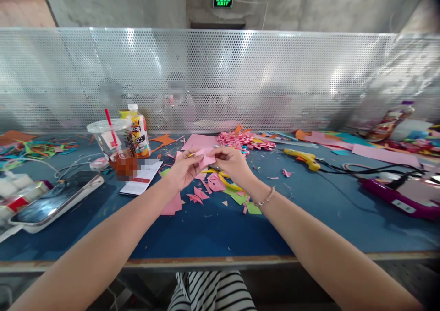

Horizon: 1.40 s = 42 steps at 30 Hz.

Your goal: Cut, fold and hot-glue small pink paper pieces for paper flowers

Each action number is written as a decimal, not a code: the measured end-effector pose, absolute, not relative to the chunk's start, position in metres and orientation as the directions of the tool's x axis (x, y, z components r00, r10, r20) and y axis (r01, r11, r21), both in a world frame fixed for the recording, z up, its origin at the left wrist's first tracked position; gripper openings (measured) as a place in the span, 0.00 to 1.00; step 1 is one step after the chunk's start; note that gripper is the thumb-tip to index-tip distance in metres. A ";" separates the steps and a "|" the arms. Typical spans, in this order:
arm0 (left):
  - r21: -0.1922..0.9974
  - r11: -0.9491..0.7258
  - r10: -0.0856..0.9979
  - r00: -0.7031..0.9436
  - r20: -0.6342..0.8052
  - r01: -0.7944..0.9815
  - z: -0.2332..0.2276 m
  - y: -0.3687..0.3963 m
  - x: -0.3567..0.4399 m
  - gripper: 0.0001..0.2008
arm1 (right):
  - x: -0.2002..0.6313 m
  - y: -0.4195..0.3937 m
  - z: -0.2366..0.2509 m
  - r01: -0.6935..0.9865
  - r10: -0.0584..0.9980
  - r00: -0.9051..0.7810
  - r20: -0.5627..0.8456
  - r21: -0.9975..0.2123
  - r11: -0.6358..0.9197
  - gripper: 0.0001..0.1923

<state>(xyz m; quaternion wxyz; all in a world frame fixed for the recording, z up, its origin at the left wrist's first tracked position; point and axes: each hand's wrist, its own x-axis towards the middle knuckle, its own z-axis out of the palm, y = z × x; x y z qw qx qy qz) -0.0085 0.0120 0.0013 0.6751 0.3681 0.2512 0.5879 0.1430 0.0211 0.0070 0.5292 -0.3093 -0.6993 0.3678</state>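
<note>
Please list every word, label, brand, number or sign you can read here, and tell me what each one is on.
"安全出口" on the green-lit sign on the wall.
"EXIT" below it on the same sign.
"茶" on the drink bottle; the rest of its label is too blurred to read surely.
Too small or blurred to read: the dark print on the plastic cup, the lit phone screen.

The held pink paper (206, 158) looks matt; the perforated partition (220, 79) is shiny metal, the lidded cup (125, 162) clear glossy plastic, the worktop (220, 237) smooth, the wall (299, 4) rough concrete, the striped garment (213, 293) cloth.
</note>
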 end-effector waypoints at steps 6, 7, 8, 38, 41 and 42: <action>0.781 0.068 0.968 0.230 0.099 -0.621 0.002 0.010 -0.008 0.15 | 0.144 0.019 0.009 0.053 0.802 -0.258 0.539 -0.821 0.569 0.04; 0.781 0.070 0.966 0.237 0.101 -0.621 0.002 0.010 -0.008 0.16 | 0.144 0.019 0.009 0.065 0.798 -0.258 0.545 -0.814 0.578 0.04; 0.783 0.071 0.965 0.242 0.104 -0.618 0.003 0.009 -0.007 0.16 | 0.144 0.018 0.009 0.081 0.794 -0.256 0.552 -0.806 0.587 0.04; 0.781 0.101 0.913 0.370 0.173 -0.616 0.002 0.012 -0.010 0.15 | 0.146 0.019 0.007 -0.231 0.793 -0.358 0.493 -0.870 0.436 0.07; 0.787 0.108 0.917 0.368 0.157 -0.607 0.002 0.011 -0.009 0.16 | 0.146 0.017 0.008 -0.217 0.796 -0.340 0.500 -0.866 0.451 0.06; 0.789 0.111 0.915 0.373 0.157 -0.605 0.002 0.011 -0.009 0.16 | 0.145 0.016 0.008 -0.214 0.796 -0.339 0.502 -0.865 0.454 0.06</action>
